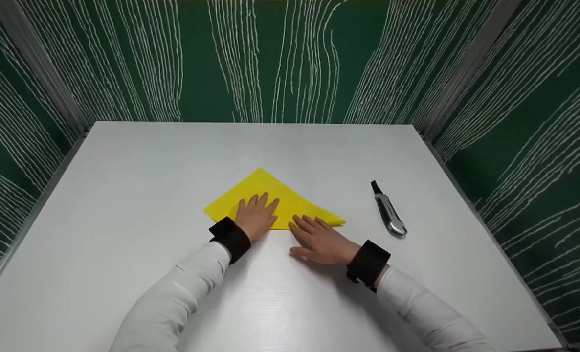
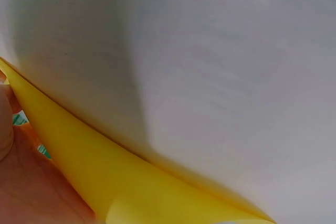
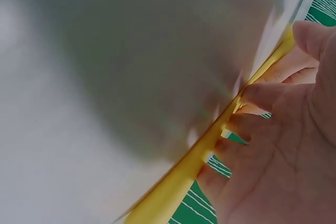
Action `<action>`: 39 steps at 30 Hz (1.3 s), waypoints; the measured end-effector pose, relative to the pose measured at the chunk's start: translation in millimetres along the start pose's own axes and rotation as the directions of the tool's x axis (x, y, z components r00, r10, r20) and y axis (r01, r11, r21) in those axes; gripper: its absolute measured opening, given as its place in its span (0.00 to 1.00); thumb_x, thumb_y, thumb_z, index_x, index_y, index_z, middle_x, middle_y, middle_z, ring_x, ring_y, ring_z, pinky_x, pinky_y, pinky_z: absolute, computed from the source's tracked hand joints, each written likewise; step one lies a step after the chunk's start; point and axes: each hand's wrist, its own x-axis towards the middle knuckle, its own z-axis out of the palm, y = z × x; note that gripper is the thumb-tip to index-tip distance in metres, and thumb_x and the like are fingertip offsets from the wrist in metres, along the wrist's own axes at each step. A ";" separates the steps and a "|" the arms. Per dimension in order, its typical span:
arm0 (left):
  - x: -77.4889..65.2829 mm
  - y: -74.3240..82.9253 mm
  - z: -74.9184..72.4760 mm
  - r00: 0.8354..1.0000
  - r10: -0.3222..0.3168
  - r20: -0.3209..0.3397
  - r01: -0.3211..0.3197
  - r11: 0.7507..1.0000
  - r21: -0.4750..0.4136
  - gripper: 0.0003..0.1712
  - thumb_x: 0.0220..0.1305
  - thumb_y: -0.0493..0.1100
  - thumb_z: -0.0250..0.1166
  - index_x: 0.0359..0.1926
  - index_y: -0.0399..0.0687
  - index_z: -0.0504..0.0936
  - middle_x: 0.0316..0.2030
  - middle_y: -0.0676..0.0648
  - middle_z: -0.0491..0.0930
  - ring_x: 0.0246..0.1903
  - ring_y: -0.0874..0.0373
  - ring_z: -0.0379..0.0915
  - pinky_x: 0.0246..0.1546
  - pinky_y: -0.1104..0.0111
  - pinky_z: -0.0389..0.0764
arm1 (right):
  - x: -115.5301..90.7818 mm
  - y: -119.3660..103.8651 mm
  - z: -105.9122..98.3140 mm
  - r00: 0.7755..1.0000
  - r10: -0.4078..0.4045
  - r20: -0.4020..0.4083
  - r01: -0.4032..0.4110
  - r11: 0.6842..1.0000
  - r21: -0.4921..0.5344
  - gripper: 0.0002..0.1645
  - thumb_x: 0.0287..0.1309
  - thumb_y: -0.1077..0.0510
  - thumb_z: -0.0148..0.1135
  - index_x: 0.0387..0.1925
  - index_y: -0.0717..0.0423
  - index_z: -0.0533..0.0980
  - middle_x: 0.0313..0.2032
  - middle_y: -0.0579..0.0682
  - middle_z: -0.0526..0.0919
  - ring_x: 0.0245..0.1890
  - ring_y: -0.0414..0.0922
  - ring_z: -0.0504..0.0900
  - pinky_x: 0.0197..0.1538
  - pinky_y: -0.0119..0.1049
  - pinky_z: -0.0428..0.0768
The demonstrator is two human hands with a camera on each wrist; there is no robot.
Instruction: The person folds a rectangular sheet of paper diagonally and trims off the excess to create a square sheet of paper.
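Observation:
A sheet of yellow paper (image 1: 260, 185), folded into a triangle, lies on the white table with its peak pointing away from me. My left hand (image 1: 256, 216) rests on its near middle, fingers spread and straight. The right hand (image 1: 322, 240) lies with extended fingertips on the near folded edge, right of centre, its thumb out on the table. In the right wrist view the fingers (image 3: 265, 98) press along the fold of the paper (image 3: 173, 192). The left wrist view shows the paper (image 2: 105, 166) bulging up a little beside the palm.
A grey and black utility knife (image 1: 390, 212) lies to the right of the paper. The white table (image 1: 123, 161) is bordered by green walls (image 1: 202, 63) with wavy white lines. Black straps (image 1: 368, 263) sit round both wrists.

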 end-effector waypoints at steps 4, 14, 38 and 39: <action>0.5 0.3 -0.3 1.000 0.005 0.002 -0.005 1.000 0.015 0.31 0.81 0.55 0.50 0.79 0.56 0.63 0.78 0.39 0.61 0.76 0.39 0.60 0.75 0.40 0.62 | -1.9 0.3 -1.5 1.000 0.013 0.011 -0.013 1.000 0.014 0.44 0.76 0.35 0.47 0.81 0.52 0.52 0.83 0.56 0.48 0.83 0.58 0.48 0.83 0.59 0.48; -9.7 7.5 4.5 0.988 0.132 -0.081 -0.090 0.916 0.390 0.28 0.80 0.56 0.50 0.75 0.57 0.70 0.75 0.49 0.69 0.74 0.50 0.66 0.77 0.51 0.64 | 1.0 -2.1 -0.7 0.999 0.034 0.012 -0.034 0.999 -0.005 0.44 0.75 0.33 0.46 0.81 0.51 0.54 0.83 0.54 0.50 0.83 0.56 0.50 0.83 0.58 0.51; -53.0 24.9 2.6 0.974 0.222 0.052 -0.226 0.972 0.071 0.31 0.81 0.53 0.49 0.77 0.45 0.65 0.77 0.40 0.64 0.76 0.42 0.62 0.77 0.51 0.66 | 0.5 -0.9 -4.4 1.000 0.002 -0.001 -0.002 1.000 -0.028 0.42 0.77 0.38 0.48 0.80 0.56 0.56 0.81 0.60 0.53 0.82 0.61 0.53 0.81 0.61 0.55; -53.7 24.3 2.5 0.973 0.224 0.056 -0.227 0.972 0.054 0.32 0.81 0.53 0.49 0.77 0.45 0.64 0.77 0.39 0.63 0.77 0.42 0.61 0.77 0.51 0.64 | 0.5 -1.1 -4.5 1.000 0.002 0.000 -0.002 1.000 -0.028 0.42 0.77 0.38 0.48 0.80 0.56 0.56 0.81 0.60 0.52 0.82 0.61 0.53 0.81 0.61 0.55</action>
